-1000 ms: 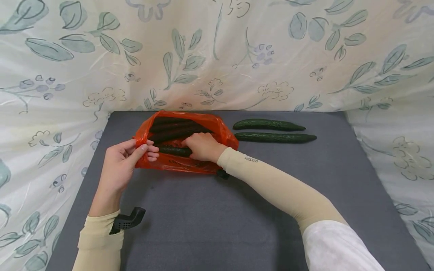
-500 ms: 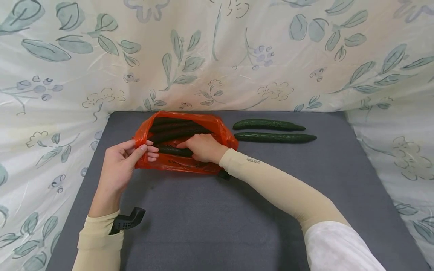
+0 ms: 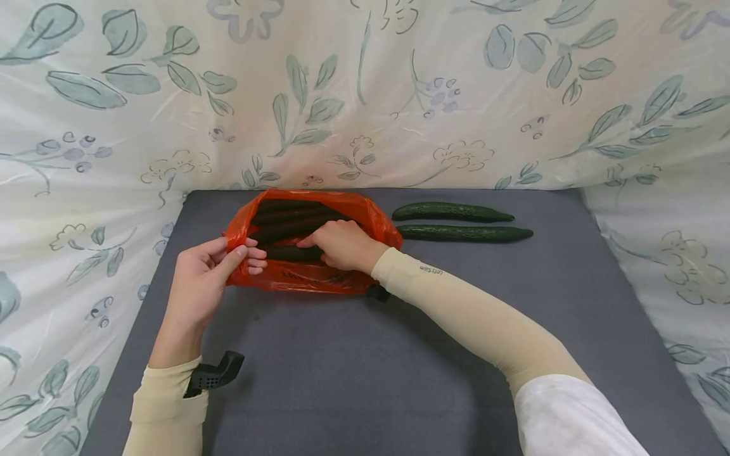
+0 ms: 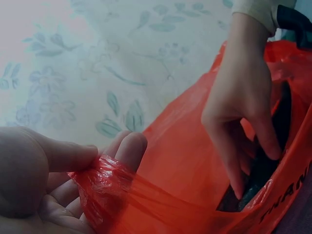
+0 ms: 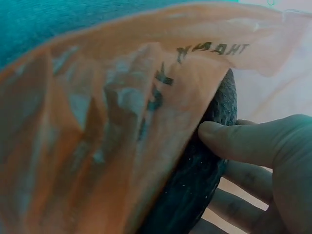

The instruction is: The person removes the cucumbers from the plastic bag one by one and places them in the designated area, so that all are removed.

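Observation:
A red plastic bag (image 3: 319, 282) lies on its side with its mouth toward me. My left hand (image 3: 201, 273) pinches the left end of its rim between thumb and fingers. Inside the mouth, my right hand (image 3: 345, 246) grips a dark green cucumber (image 5: 190, 190), thumb on one side and fingers on the other. The bag's printed side partly covers that cucumber in the right wrist view. Several more cucumbers (image 3: 291, 229) lie behind it in the bag, their right ends hidden by the hand and the plastic.
Two cucumbers, a rear one (image 3: 450, 211) and a front one (image 3: 464, 233), lie side by side on the grey table (image 3: 353, 361), right of the bag. A floral curtain (image 3: 399, 126) hangs behind the table and along both sides.
My right hand has shifted very slightly rightward inside the bag, still on the front cucumber. The left hand keeps its hold on the rim, and the two cucumbers outside have not moved.

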A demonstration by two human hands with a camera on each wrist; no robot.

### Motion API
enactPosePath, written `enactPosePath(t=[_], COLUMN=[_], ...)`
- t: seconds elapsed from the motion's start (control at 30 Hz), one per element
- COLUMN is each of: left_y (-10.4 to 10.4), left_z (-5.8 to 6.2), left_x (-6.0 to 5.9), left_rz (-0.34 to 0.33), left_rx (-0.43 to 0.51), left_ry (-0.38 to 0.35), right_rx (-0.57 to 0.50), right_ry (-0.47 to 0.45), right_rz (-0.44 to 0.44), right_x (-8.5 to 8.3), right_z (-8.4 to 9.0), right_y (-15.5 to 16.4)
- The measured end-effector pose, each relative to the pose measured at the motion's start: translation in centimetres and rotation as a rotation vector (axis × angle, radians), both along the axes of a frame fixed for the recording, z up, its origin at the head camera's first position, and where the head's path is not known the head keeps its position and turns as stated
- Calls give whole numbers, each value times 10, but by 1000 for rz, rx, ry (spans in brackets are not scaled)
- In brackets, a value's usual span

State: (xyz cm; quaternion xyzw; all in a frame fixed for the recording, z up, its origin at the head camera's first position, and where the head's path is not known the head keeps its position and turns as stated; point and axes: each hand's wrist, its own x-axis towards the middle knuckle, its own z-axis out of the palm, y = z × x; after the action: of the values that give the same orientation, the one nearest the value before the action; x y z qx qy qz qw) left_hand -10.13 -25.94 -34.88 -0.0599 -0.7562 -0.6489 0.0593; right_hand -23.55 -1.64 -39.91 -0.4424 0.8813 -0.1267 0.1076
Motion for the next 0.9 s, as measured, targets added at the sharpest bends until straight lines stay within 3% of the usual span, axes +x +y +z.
enactPosePath(t=[0.9], left_y=[0], left_z=[2], left_x=[1], left_rz=[-1], left_rx=[-33], left_ry=[-4], right_rx=[-47], right_ry=[117], right_rz=[2], right_x=[21], right_z=[42], right_y=[6])
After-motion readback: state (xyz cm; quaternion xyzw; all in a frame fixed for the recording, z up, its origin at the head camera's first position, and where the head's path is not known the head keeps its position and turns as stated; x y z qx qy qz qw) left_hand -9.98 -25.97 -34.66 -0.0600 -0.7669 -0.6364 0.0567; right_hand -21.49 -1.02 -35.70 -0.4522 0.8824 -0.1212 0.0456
